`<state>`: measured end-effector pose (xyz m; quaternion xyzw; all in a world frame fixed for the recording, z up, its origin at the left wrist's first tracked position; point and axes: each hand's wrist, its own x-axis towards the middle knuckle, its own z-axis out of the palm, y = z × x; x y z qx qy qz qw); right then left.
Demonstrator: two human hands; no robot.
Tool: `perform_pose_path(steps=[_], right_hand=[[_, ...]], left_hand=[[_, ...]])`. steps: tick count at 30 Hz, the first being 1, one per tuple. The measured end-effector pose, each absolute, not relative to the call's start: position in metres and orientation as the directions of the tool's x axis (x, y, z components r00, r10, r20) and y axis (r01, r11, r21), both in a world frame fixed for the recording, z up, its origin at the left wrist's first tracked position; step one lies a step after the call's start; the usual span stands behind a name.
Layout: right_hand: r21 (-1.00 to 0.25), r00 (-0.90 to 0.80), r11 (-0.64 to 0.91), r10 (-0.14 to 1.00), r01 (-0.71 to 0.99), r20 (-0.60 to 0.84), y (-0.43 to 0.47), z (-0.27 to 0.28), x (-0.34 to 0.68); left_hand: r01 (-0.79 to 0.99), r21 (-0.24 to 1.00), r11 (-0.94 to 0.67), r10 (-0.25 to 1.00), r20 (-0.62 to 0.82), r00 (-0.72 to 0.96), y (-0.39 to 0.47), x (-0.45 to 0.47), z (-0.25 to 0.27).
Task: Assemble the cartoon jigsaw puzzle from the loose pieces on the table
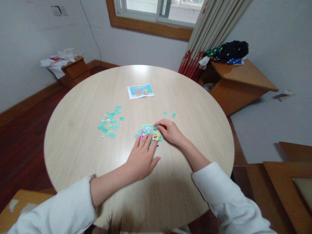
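Head view: part-built puzzle under flat, open left hand's fingertips, right hand pinching its far edge.

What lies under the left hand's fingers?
The left hand rests its fingers on the joined puzzle patch; pink, teal and yellow cartoon parts show around them. The pieces beneath the fingers are hidden.

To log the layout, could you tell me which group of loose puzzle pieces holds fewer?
The two turquoise pieces beyond the right hand; the left pile holds many.
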<state>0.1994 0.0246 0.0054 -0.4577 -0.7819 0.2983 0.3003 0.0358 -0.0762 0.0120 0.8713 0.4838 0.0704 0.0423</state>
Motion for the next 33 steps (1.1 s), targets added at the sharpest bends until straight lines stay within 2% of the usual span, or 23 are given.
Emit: perform_pose_path(steps=[12,33], right_hand=[[-0.77,-0.374,0.36,0.912,0.527,0.171,0.0245,0.0063,0.2007],[-0.754,-0.393,0.385,0.901,0.533,0.183,0.0254,0.0045,0.2022]], left_hand=[[0.834,0.146,-0.532,0.847,0.094,0.523,-0.0764,0.0355,0.0102],[0.839,0.15,-0.523,0.852,0.081,0.517,-0.0763,0.0355,0.0126]])
